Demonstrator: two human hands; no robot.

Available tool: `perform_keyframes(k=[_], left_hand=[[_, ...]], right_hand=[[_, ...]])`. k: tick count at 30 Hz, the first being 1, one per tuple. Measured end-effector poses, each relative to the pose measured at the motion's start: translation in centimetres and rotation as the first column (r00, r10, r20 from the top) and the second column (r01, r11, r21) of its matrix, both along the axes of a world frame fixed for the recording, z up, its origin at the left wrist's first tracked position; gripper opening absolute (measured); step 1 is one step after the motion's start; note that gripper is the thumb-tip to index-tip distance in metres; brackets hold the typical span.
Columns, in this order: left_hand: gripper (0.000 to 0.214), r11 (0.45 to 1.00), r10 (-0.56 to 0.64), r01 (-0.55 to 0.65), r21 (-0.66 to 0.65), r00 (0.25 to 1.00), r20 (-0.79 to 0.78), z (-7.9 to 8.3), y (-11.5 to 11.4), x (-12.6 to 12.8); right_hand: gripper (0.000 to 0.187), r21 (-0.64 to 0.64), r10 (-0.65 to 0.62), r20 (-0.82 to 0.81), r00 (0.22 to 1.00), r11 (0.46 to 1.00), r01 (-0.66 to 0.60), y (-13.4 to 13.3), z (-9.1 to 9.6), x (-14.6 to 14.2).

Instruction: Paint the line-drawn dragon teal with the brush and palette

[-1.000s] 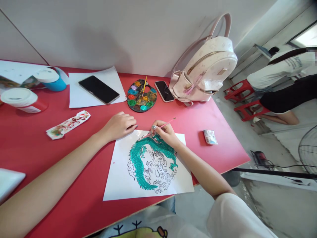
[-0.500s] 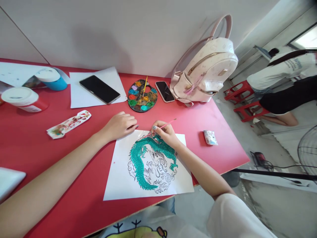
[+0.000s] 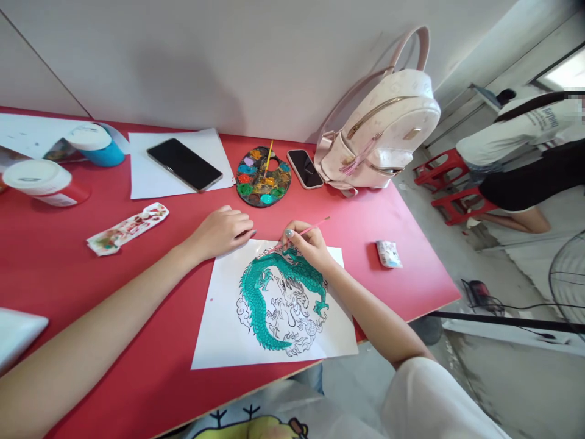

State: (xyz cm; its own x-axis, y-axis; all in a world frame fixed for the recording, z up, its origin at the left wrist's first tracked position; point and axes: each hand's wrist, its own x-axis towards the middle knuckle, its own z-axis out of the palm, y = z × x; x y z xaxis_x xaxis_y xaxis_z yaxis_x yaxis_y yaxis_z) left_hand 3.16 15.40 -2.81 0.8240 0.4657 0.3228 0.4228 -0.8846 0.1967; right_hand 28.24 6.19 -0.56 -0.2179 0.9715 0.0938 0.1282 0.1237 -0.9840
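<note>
A thin pink paintbrush (image 3: 315,227) is pinched in my right hand (image 3: 305,244), its one end pointing up to the right and its other end low over the top of the drawing. Beneath that hand lies a white sheet (image 3: 217,341) with a line-drawn dragon (image 3: 256,305), its body painted teal while the head, clouds and flames stay black outline. My left hand (image 3: 223,231) rests on the table by the sheet's upper left corner, fingers curled in, holding nothing visible. Behind both hands sits an oval paint palette (image 3: 256,198) with a yellow brush (image 3: 269,155) lying across it.
On the red table (image 3: 150,292) lie a black phone (image 3: 185,164) on white paper, a second phone (image 3: 304,169), a paint-stained strip (image 3: 130,228) and a small packet (image 3: 388,253). Paint jars (image 3: 103,152) stand left; a backpack (image 3: 388,128) leans against the wall. People sit on red stools (image 3: 457,204).
My right hand and the pink paintbrush have shifted very slightly to the right. My left hand stays in place.
</note>
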Motion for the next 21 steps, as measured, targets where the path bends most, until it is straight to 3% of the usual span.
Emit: perform_keyframes(k=[11,21], left_hand=[[0.039,1.000,0.010,-0.010,-0.016,1.000,-0.025,0.12,0.11,0.00],[0.038,1.000,0.007,-0.007,0.003,1.000,-0.026,0.11,0.02,0.03]], right_hand=[[0.055,-0.045,0.033,-0.016,0.999,0.998,-0.034,-0.10,-0.30,-0.31],[0.055,-0.002,0.013,0.006,1.000,1.000,-0.013,0.13,-0.10,-0.12]])
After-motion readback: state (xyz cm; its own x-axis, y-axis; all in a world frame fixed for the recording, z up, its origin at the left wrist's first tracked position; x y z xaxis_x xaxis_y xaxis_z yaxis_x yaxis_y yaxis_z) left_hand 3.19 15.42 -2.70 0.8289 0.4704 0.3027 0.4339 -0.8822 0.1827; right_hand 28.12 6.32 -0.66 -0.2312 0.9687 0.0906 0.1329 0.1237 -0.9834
